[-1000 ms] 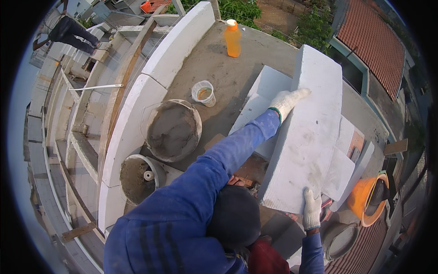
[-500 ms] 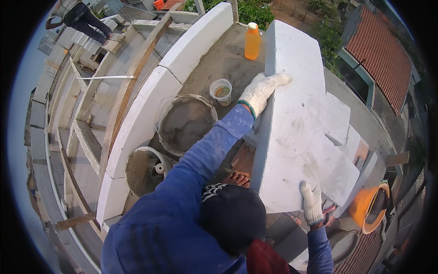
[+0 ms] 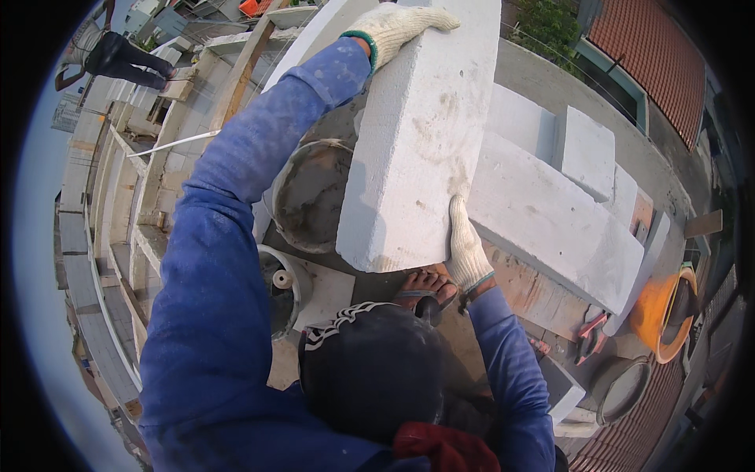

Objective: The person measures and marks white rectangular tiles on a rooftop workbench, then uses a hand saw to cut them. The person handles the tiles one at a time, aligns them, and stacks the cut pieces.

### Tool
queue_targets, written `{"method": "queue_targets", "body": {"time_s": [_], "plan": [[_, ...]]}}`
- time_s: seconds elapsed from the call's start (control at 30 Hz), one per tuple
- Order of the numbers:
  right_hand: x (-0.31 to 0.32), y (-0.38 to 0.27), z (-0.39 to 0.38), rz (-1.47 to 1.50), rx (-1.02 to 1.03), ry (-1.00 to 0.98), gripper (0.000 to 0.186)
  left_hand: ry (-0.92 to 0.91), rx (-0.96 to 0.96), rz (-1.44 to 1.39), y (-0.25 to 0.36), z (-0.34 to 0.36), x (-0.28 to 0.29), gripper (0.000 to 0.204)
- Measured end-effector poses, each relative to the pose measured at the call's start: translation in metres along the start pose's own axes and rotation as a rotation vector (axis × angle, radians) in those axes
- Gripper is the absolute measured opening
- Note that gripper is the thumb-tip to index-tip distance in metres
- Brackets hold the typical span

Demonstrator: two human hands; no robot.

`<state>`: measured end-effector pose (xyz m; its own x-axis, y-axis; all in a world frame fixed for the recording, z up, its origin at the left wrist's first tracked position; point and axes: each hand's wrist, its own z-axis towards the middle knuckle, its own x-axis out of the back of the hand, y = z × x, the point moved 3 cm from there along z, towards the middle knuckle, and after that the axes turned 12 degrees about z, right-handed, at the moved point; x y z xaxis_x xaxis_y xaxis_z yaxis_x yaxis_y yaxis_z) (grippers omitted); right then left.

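A long white aerated concrete block (image 3: pixel 425 141) is held up in front of me between both hands, slanting away from me. My left hand (image 3: pixel 397 31), in a cream knit glove, grips its far left edge. My right hand (image 3: pixel 466 248), gloved the same way, presses against the near right edge, close to the block's near end. Partly behind the block is a bucket of grey mortar (image 3: pixel 314 200). A smaller pale bucket (image 3: pixel 295 287) stands nearer me, half covered by my left sleeve. My sandalled foot (image 3: pixel 425 289) shows just under the block's near end.
More white blocks (image 3: pixel 543 216) lie stacked on the right. Past them are an orange bucket (image 3: pixel 664 315), a grey bucket (image 3: pixel 621 389) and a red-handled tool (image 3: pixel 591 337). At upper left, another person (image 3: pixel 126 59) stands beyond a timber beam (image 3: pixel 244 67).
The block has moved left with both hands, off the stacked blocks and across in front of the mortar bucket. The orange bottle and small white cup are now out of sight.
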<state>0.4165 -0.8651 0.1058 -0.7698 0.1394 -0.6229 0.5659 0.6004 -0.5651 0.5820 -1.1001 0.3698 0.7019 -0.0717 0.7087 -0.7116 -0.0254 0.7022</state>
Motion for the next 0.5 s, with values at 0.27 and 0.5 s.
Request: {"method": "queue_targets", "body": {"time_s": [0.27, 0.5], "plan": [[-0.042, 0.082, 0.002, 0.027, -0.289, -0.030, 0.110, -0.175, 0.003, 0.220, -0.053, 0.016, -0.009, 0.087], [-0.056, 0.097, 0.027, 0.457, -0.227, -0.085, 0.102, -0.260, -0.001, 0.433, -0.038, 0.041, -0.028, 0.083]]}}
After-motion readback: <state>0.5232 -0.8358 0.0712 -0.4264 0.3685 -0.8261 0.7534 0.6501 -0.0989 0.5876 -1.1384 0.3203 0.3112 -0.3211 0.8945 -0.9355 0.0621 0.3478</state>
